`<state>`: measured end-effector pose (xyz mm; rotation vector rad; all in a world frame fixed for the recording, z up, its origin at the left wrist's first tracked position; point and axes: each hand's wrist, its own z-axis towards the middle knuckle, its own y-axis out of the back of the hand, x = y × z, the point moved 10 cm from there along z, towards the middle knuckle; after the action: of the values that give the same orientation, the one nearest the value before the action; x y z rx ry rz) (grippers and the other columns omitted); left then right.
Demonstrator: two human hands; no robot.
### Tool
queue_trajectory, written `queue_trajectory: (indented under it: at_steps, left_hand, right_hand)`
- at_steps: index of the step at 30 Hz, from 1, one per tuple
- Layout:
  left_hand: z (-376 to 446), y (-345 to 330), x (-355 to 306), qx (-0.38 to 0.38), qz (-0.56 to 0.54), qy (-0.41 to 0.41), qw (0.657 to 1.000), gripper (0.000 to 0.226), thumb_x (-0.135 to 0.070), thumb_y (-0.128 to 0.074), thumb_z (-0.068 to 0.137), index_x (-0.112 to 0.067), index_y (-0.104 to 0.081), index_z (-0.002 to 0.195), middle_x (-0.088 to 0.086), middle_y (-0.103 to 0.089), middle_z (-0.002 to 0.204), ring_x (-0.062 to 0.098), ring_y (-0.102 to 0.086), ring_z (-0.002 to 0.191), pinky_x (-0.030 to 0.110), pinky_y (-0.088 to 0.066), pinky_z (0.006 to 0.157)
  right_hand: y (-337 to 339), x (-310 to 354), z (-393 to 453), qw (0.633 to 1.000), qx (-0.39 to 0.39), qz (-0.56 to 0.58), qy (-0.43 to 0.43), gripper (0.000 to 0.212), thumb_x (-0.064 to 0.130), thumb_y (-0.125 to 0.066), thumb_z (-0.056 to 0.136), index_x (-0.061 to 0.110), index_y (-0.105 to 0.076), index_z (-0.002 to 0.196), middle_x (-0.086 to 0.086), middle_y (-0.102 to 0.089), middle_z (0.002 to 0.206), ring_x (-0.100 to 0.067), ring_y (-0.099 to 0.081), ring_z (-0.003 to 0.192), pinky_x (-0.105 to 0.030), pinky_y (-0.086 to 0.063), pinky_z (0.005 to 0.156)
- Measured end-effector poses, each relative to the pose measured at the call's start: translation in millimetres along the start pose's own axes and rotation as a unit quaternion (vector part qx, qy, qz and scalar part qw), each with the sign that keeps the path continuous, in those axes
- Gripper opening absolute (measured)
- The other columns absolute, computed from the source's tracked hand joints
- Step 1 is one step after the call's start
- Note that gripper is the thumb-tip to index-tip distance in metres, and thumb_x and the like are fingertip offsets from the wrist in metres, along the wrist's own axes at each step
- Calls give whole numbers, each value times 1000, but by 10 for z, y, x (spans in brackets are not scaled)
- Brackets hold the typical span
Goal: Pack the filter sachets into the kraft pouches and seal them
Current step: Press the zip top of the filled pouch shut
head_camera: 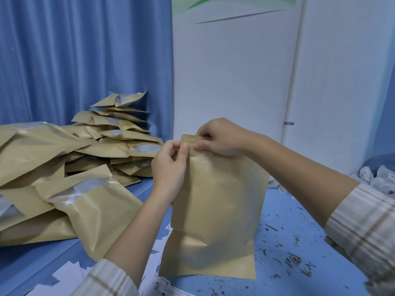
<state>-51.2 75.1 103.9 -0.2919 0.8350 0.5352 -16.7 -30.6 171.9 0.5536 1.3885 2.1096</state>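
Standing upright on blue tabletop [277,210], matte kraft pouch [215,210] bulged at middle, creased above flat bottom seam. Left hand [168,165] pinched narrow top strip at its left corner; right hand [218,136] pinched same strip just beside. Heap of crinkled kraft pouches [74,167] with glossy windows lay left. Dry herb crumbs [295,261] scattered right; white paper scraps [66,274] near front edge.

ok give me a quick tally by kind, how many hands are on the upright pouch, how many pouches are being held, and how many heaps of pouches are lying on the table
Hands: 2, the left hand and right hand, both pinching the top edge
Held kraft pouch: 1, upright on the blue table
Heap of kraft pouches: 1, too overlapped to count singly
Total: 4
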Motion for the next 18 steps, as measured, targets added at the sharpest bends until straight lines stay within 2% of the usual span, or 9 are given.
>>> queue_trajectory:
  at_steps: [1, 3, 5, 7, 9, 11, 13, 15, 18]
  left_hand:
    - [3, -15, 4, 7, -11, 2, 1000, 16, -25, -58, 93, -13, -62, 82, -7, -61, 71, 9, -52, 70, 23, -40, 67]
    - [19, -23, 4, 19, -8, 6, 1000, 23, -32, -61, 90, -16, -61, 73, -15, -55, 60, 3, -47, 61, 18, -36, 60]
    - [61, 8, 42, 24, -11, 21, 999, 22, -31, -64, 88, -18, -60, 70, -13, -58, 60, 4, -49, 60, 22, -37, 61]
    - [94, 81, 89, 10, -25, 34, 999, 22, -30, -66, 87, -19, -59, 70, -12, -59, 57, 3, -49, 57, 25, -37, 60]
    - [82, 107, 107, 0, -13, 36, 999, 26, -31, -66, 86, -22, -54, 66, -17, -51, 47, -1, -43, 48, 19, -33, 53]
    - [62, 108, 122, -10, -5, 41, 999, 28, -33, -66, 86, -23, -51, 65, -18, -45, 44, 0, -39, 45, 18, -30, 50]
    - [58, 141, 149, -21, -15, 47, 999, 27, -33, -67, 86, -22, -52, 66, -15, -45, 48, 1, -38, 50, 22, -32, 53]
    - [70, 211, 169, -31, -24, 49, 998, 25, -33, -67, 85, -21, -54, 67, -11, -48, 54, 9, -41, 55, 28, -34, 57]
    - [84, 250, 125, -28, -11, 43, 999, 25, -33, -68, 85, -22, -54, 67, -11, -50, 54, 7, -42, 54, 29, -36, 57]
  right_hand:
    - [-22, 29, -4, 1000, -3, -7, 5, 27, 30, -53, 92, 5, -61, 86, -2, -58, 75, -22, -52, 77, -32, -37, 67]
    - [-50, 79, 4, 1000, -17, -9, 20, 24, 27, -50, 93, 7, -61, 91, -1, -58, 79, -20, -51, 79, -30, -36, 66]
    - [-47, 47, 2, 1000, -17, 0, 20, 27, 35, -53, 92, 10, -64, 95, 0, -59, 82, -16, -51, 78, -27, -38, 66]
    - [-48, -35, -30, 1000, -2, 0, 16, 31, 42, -57, 89, 15, -60, 77, 3, -52, 68, -12, -47, 66, -22, -33, 59]
    - [-27, -65, -60, 1000, -10, 4, 24, 36, 42, -62, 86, 17, -51, 62, 6, -42, 56, -9, -39, 56, -19, -28, 52]
    - [8, -60, -58, 999, -38, 13, 24, 30, 41, -65, 83, 15, -61, 69, 8, -47, 56, -10, -44, 59, -21, -32, 55]
    - [38, -74, -55, 998, -49, 24, 20, 27, 43, -68, 80, 16, -68, 77, 7, -57, 64, -12, -51, 67, -25, -39, 60]
    - [48, -129, -64, 999, -38, 33, 19, 27, 46, -70, 76, 19, -70, 79, 2, -64, 71, -12, -53, 69, -25, -41, 62]
    - [74, -160, -102, 999, -38, 15, 33, 33, 44, -70, 78, 12, -68, 79, -2, -61, 67, -13, -50, 65, -24, -37, 57]
